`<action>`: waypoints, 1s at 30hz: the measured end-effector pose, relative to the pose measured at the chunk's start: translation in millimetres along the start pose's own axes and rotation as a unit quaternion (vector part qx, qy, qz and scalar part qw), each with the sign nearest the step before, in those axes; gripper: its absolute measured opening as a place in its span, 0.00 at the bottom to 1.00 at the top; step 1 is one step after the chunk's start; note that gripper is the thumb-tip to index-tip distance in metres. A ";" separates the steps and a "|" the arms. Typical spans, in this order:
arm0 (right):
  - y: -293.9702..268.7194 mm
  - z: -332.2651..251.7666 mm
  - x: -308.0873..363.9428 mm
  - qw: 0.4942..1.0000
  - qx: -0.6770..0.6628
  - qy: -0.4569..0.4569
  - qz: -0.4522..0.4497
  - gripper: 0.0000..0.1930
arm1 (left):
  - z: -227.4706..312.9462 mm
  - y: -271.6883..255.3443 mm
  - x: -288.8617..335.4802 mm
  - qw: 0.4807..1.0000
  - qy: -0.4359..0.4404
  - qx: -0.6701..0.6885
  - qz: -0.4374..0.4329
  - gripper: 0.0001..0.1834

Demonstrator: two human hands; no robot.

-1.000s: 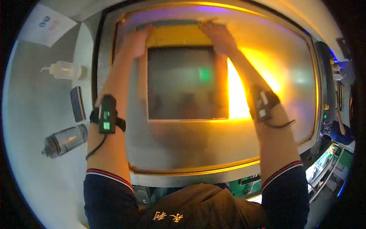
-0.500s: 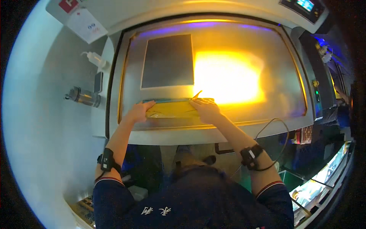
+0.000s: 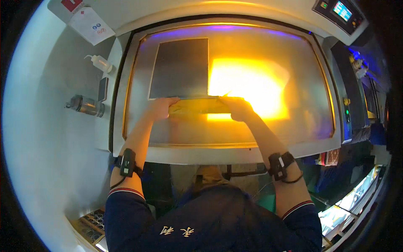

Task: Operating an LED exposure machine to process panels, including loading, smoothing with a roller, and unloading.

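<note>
Stretched between my two hands is a long yellow film-like strip, with a dark line along its far edge. My left hand grips its left end, fingers closed. At the right end, my right hand has its fingers closed round the strip. A small pointed orange piece sticks out beside the right fingers, too blurred to name. The strip lies just on the near side of a dark rectangular sheet on the metal bed; I cannot tell whether they touch.
Bright yellow light glares on the bed right of the sheet. Left of the bed are a white squeeze bottle, a phone-like black slab and a grey drinking bottle. A lit control screen sits at the upper right.
Both hands have moved away from me with the yellow strip, from the bed's near edge to the dark sheet's near edge. The view has also shifted slightly.
</note>
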State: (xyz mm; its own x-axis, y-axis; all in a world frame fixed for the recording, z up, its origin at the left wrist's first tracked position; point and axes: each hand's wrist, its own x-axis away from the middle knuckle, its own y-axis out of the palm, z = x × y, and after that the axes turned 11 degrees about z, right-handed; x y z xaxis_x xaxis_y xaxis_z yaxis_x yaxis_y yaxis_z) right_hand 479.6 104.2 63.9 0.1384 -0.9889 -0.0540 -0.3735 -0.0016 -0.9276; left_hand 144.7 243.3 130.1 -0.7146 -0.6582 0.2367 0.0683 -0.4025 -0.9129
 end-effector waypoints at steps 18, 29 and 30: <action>-1.5 191.4 -424.7 0.979 0.117 -0.051 0.156 0.41 | -213.9 -97.8 -387.0 0.975 0.031 -0.120 0.186 0.37; 7.9 155.9 -302.7 0.972 0.186 -0.061 0.131 0.40 | -150.5 -46.9 -297.9 0.957 -0.001 -0.227 0.178 0.39; 3.5 143.6 -275.4 0.976 0.166 -0.051 0.132 0.40 | -125.4 -48.9 -273.7 0.974 -0.038 -0.164 0.152 0.40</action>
State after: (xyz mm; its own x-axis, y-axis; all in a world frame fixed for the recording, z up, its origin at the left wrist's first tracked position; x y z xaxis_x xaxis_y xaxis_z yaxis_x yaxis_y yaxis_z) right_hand 571.9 397.9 22.5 0.1738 -0.9289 -0.3271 -0.0937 0.3151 -0.9444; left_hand 249.6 523.0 68.2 -0.6415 -0.7656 -0.0484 0.0335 0.0351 -0.9988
